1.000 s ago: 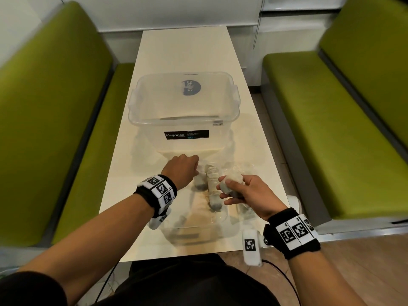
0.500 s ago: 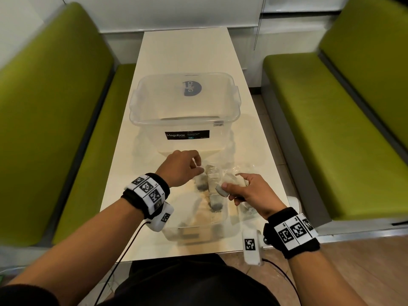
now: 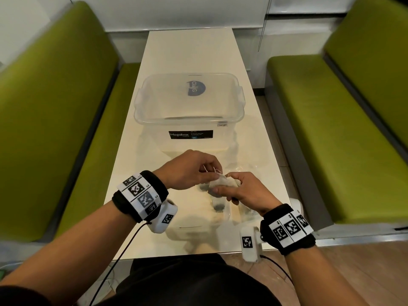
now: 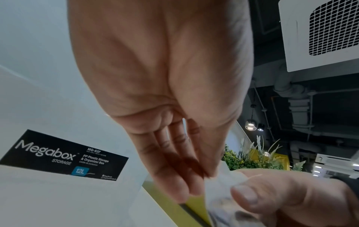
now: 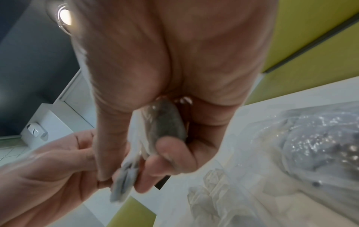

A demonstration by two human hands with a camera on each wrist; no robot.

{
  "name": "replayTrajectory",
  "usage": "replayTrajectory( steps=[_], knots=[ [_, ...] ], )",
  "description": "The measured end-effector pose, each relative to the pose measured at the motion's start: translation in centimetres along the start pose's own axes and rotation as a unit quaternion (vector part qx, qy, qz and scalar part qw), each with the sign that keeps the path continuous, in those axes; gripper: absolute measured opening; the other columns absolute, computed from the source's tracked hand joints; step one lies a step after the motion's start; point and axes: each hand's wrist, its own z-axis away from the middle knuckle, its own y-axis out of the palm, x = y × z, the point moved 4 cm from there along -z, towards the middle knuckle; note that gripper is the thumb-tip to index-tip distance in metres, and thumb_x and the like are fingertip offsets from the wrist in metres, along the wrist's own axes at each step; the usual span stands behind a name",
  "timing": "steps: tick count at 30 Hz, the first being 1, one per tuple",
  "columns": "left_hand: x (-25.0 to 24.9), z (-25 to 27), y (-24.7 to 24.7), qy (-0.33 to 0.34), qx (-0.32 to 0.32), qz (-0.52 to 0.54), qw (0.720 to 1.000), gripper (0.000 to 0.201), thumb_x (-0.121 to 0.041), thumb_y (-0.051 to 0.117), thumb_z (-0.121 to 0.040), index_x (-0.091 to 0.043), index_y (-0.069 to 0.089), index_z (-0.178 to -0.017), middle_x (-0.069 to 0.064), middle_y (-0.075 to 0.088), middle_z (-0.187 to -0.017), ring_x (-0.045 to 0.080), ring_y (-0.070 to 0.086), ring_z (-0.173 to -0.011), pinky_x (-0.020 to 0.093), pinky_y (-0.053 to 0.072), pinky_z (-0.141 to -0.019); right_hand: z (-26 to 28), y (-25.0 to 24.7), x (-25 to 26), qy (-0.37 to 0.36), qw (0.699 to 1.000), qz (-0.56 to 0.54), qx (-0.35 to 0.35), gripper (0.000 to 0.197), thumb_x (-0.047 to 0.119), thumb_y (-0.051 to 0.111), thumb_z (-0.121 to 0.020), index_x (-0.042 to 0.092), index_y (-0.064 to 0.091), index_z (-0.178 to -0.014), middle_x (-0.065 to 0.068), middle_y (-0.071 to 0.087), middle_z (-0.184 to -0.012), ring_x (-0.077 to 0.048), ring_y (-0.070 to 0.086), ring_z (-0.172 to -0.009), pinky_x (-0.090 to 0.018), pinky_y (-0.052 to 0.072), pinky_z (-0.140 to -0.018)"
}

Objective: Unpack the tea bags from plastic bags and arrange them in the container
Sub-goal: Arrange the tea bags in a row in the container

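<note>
My right hand point(image 3: 224, 192) grips a small clear plastic bag point(image 5: 165, 122) with a dark-filled tea bag inside, held just above the table. A white tea bag point(image 3: 223, 181) sticks out of the bag's end, and my left hand point(image 3: 212, 172) pinches its top corner, where a thin white string shows. In the left wrist view the left hand's fingertips point(image 4: 194, 184) meet the white paper point(image 4: 219, 184) beside the right thumb. The clear Megabox container point(image 3: 141, 102) stands beyond both hands, and I see no tea bags inside it.
More clear plastic bags with tea bags point(image 3: 218, 206) lie on the white table point(image 3: 192, 51) under and near my hands, and a larger one point(image 5: 310, 138) shows in the right wrist view. Green benches point(image 3: 55, 129) flank the table.
My left hand has moved right from the bags on the table and now pinches the tea bag in my right hand. The right hand has lifted slightly.
</note>
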Motion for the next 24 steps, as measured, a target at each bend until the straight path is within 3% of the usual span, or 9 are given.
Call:
replayTrajectory(
  steps=[4, 7, 11, 13, 18, 21, 24],
  knots=[
    [0.1, 0.2, -0.8, -0.015, -0.043, 0.017, 0.999, 0.01, -0.028, 0.072, -0.094, -0.025, 0.073, -0.103, -0.011, 0.072, -0.081, 0.003, 0.068, -0.072, 0.023, 0.056, -0.07, -0.3, 0.1, -0.8, -0.003, 1.0, -0.009, -0.017, 0.016, 0.013, 0.086, -0.081, 0.01, 0.072, -0.088, 0.006, 0.059, -0.058, -0.009, 0.046, -0.048, -0.021, 0.038, -0.048],
    [0.1, 0.6, -1.5, -0.017, -0.053, -0.004, 0.998, 0.007, -0.031, 0.073, -0.093, -0.029, 0.073, -0.1, -0.013, 0.073, -0.085, 0.003, 0.069, -0.077, 0.03, 0.059, -0.079, -0.6, -0.3, -1.3, -0.023, 0.998, -0.008, -0.051, 0.02, 0.013, 0.087, -0.08, 0.007, 0.073, -0.093, 0.014, 0.062, -0.061, -0.002, 0.051, -0.051, -0.016, 0.041, -0.052],
    [0.1, 1.1, -1.9, -0.015, -0.066, -0.045, 0.997, 0.008, -0.03, 0.073, -0.092, -0.033, 0.074, -0.099, -0.017, 0.073, -0.087, 0.0, 0.068, -0.079, 0.034, 0.059, -0.08, -1.0, -0.5, -1.5, -0.057, 0.994, 0.019, -0.086, 0.017, 0.02, 0.088, -0.079, 0.017, 0.075, -0.09, 0.002, 0.074, -0.085, -0.005, 0.064, -0.075, -0.022, 0.051, -0.072],
    [0.0, 1.3, -1.9, -0.005, -0.072, -0.055, 0.996, 0.01, -0.027, 0.073, -0.092, -0.032, 0.076, -0.1, -0.017, 0.074, -0.087, -0.001, 0.068, -0.079, 0.032, 0.059, -0.079, -1.0, -0.6, -1.5, -0.067, 0.992, 0.03, -0.106, 0.014, 0.02, 0.087, -0.08, 0.019, 0.076, -0.088, -0.001, 0.075, -0.09, -0.006, 0.065, -0.077, -0.023, 0.051, -0.075],
    [-0.2, 1.5, -1.7, 0.01, -0.096, -0.057, 0.994, 0.012, -0.023, 0.073, -0.091, -0.03, 0.078, -0.1, -0.013, 0.077, -0.084, 0.001, 0.069, -0.077, 0.03, 0.059, -0.077, -1.2, -0.4, -1.5, -0.071, 0.991, 0.02, -0.116, 0.014, 0.019, 0.086, -0.081, 0.017, 0.076, -0.091, -0.003, 0.075, -0.09, -0.004, 0.064, -0.076, -0.017, 0.049, -0.07],
    [0.3, 1.5, -2.1, -0.008, -0.123, -0.065, 0.99, 0.012, -0.021, 0.072, -0.09, -0.027, 0.077, -0.099, -0.012, 0.076, -0.082, 0.003, 0.07, -0.076, 0.03, 0.058, -0.077, -1.1, -0.5, -2.0, -0.032, 0.994, -0.018, -0.106, 0.016, 0.023, 0.085, -0.083, 0.018, 0.076, -0.095, 0.0, 0.073, -0.084, -0.007, 0.06, -0.066, -0.025, 0.046, -0.059],
    [1.4, 1.2, -2.5, -0.046, -0.136, -0.09, 0.986, 0.01, -0.021, 0.07, -0.089, -0.026, 0.075, -0.095, -0.011, 0.075, -0.077, 0.005, 0.068, -0.072, 0.028, 0.056, -0.074, -0.6, -1.0, -2.8, 0.015, 0.987, -0.128, -0.094, 0.023, 0.028, 0.077, -0.09, 0.009, 0.074, -0.102, -0.012, 0.073, -0.084, -0.018, 0.058, -0.063, -0.029, 0.046, -0.05]
  ],
)
